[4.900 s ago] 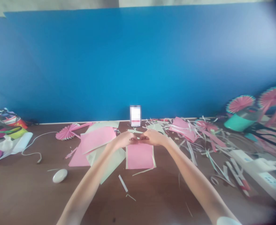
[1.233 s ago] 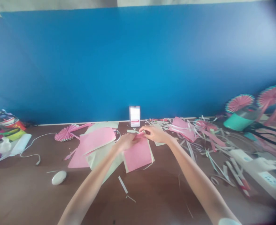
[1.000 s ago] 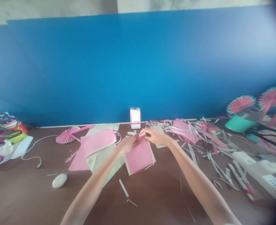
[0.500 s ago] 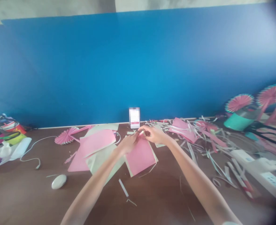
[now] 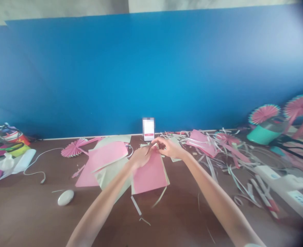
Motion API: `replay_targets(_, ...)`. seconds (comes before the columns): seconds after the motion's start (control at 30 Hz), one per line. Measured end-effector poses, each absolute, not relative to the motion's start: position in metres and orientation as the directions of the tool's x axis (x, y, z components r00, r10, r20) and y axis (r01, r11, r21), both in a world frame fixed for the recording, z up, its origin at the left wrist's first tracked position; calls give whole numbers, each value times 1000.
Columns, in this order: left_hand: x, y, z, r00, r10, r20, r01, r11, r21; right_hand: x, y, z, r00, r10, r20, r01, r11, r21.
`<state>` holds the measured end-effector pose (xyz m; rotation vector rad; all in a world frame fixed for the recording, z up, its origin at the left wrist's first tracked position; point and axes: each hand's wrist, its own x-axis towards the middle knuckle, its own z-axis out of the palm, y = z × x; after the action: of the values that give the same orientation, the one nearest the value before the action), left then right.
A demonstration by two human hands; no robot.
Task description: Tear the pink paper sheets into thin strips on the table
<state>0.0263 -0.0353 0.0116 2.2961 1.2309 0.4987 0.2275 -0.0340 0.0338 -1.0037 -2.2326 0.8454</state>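
Note:
A pink paper sheet (image 5: 149, 174) lies on the brown table (image 5: 38, 219) straight ahead of me, its near end lifted slightly. My left hand (image 5: 139, 156) and my right hand (image 5: 168, 147) meet at the sheet's far edge. Both pinch that edge with closed fingers, where narrow folds are gathered. A thin paper strip hangs off the sheet's near right corner.
More pink and cream sheets (image 5: 105, 156) lie to the left, with a folded pink fan (image 5: 73, 148), a white cable and a white oval object (image 5: 65, 197). Paper strips (image 5: 218, 161) litter the right side, beside a power strip (image 5: 288, 190), a teal bowl (image 5: 261, 134) and pink fans. A phone (image 5: 148, 129) leans on the blue wall.
The pink sheet has swung and slid toward me under my hands, its near end now lower in view. My hands have stayed together at its far edge throughout.

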Motion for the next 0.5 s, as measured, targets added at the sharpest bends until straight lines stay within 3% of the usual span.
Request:
replay_targets(0.33,33,-38,13,512,849,131,593,-459,662,225,-34,31,-578,795,184,442,494,-749)
replay_targets(0.5,34,-40,15,507,859,71,600,-411,686,225,-35,35,-561,801,209,467,514,-719)
